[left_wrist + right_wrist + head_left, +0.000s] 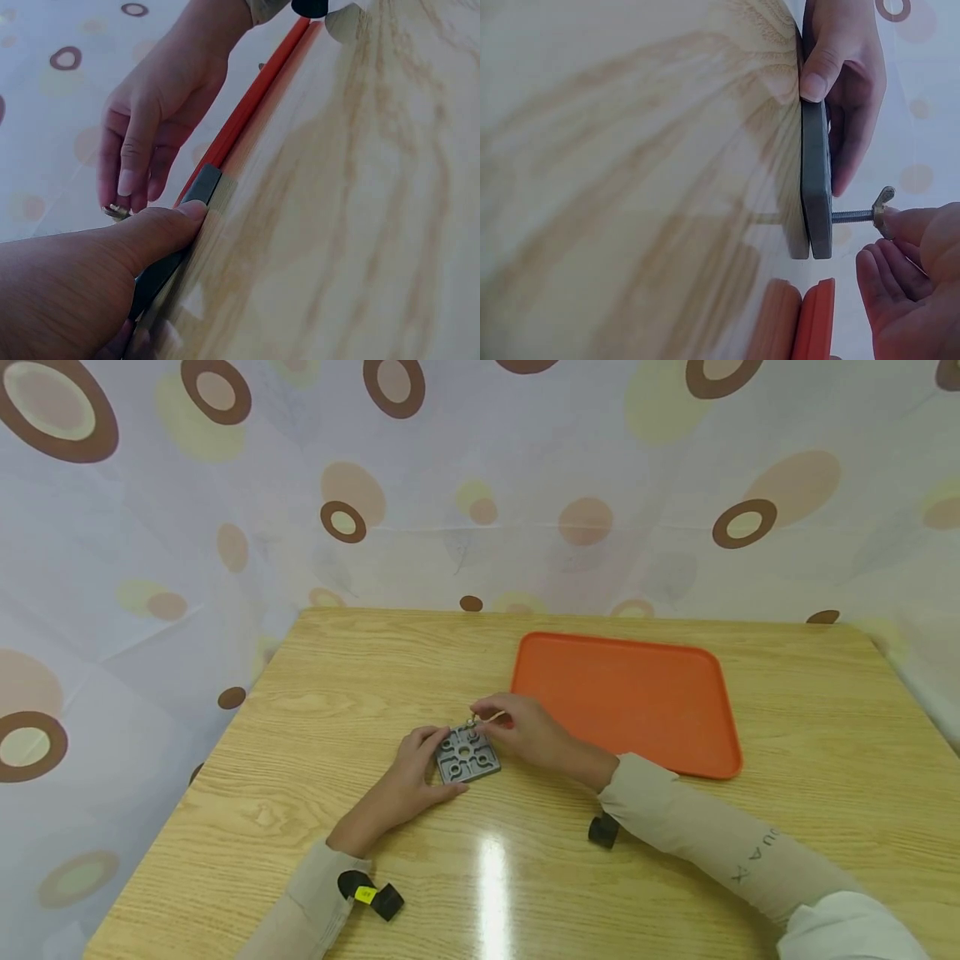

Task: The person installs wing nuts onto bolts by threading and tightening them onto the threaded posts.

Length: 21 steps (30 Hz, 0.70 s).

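A square grey metal plate (464, 752) with raised ribs, several round bosses and a centre hole lies on the table. My left hand (411, 777) holds it by its left side, thumb along the near edge and fingers at the far left corner. From the plate's far right corner a threaded bolt (853, 217) sticks straight up, with a brass-coloured wing nut (883, 208) at its top end. My right hand (531, 732) pinches this wing nut from above. In the left wrist view the wing nut (115, 212) shows just under the right fingertips.
An orange tray (622, 693) lies behind and to the right of the plate, under the right wrist and forearm. The wooden table (360, 668) ends at the back against a patterned cloth (480, 560). A glare streak shows on the table in front.
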Available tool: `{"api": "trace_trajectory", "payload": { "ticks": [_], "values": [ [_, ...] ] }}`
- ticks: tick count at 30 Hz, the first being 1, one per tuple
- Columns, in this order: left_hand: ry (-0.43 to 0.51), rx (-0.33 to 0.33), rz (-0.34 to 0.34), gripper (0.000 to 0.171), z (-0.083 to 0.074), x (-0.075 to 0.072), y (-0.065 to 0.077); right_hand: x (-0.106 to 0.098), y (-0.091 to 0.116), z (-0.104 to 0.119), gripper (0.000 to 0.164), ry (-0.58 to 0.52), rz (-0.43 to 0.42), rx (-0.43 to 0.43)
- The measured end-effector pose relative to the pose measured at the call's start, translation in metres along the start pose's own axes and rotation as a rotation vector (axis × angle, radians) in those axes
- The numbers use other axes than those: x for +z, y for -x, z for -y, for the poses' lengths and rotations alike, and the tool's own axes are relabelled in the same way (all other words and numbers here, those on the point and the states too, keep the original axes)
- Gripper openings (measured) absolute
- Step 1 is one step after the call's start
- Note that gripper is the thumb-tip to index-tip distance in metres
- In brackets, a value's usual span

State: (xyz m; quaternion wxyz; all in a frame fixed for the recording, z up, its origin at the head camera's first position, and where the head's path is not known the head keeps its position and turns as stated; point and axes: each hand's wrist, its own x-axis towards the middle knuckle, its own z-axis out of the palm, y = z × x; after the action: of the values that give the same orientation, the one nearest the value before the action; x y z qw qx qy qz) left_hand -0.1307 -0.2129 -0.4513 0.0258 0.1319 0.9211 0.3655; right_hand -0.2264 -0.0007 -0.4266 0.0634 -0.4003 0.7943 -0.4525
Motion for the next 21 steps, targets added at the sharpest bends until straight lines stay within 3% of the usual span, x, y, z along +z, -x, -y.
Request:
{"api": "trace_trajectory", "payload": {
  "ticks": [8,21],
  "values": [
    [-0.002,-0.003,-0.002,0.086,-0.0002,-0.0002,0.0,-0.0026,0.002,-0.0011,0.022,0.025,-0.041,-0.018],
    [0.004,0.008,-0.012,0.085,0.0005,0.0009,0.0002,-0.0035,0.0021,0.0021,0.013,0.033,-0.013,-0.011]
  ]
}}
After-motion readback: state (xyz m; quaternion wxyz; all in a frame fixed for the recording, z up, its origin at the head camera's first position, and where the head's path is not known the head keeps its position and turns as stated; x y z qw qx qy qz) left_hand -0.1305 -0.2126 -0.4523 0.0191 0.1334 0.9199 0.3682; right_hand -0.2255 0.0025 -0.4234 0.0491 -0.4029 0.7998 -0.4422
